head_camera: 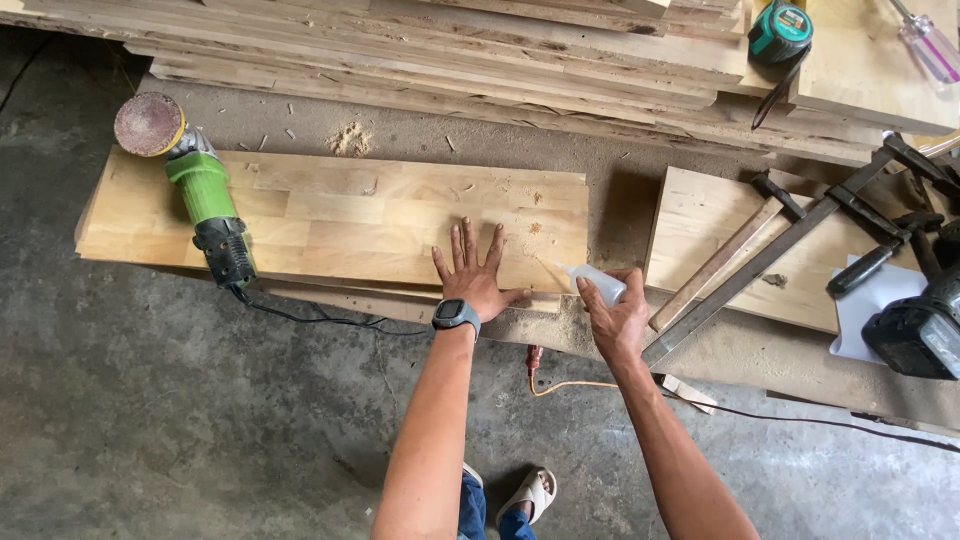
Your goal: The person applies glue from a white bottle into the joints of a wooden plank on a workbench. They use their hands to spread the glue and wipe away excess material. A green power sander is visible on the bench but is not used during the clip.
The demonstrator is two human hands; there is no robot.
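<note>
1. While the left hand (472, 275) lies flat with its fingers spread on the board (340, 215), nothing is held in that grip; a watch (455, 316) sits on the wrist just behind it.
2. Just right of that hand, the right hand (617, 318) has its grip closed around a white squeeze bottle (598, 283), whose thin nozzle points left and slightly up toward the board's near right corner.
3. Whether the nozzle tip touches the wood cannot be told.
4. Under the left hand, the board is a long pale panel of joined strips, lying on the floor (150, 400) with more boards stacked beneath its near edge.
5. Well to the left of the left hand, a green grinder (205, 200) lies on the board, its round sanding disc (148, 124) at the far end and its black cord trailing back under the board's near edge.
6. Beyond both hands, a pile of planks (450, 50) runs across the far side, with sawdust (350, 140) between it and the board.
7. Right of the right hand, a second panel (700, 215) carries long bar clamps (790, 235); farther right lies a black power tool (920, 330).
8. Far beyond the right hand, a tape measure (780, 30) rests on the planks.
9. Near the right forearm, an orange cord (570, 385) runs over the floor.
</note>
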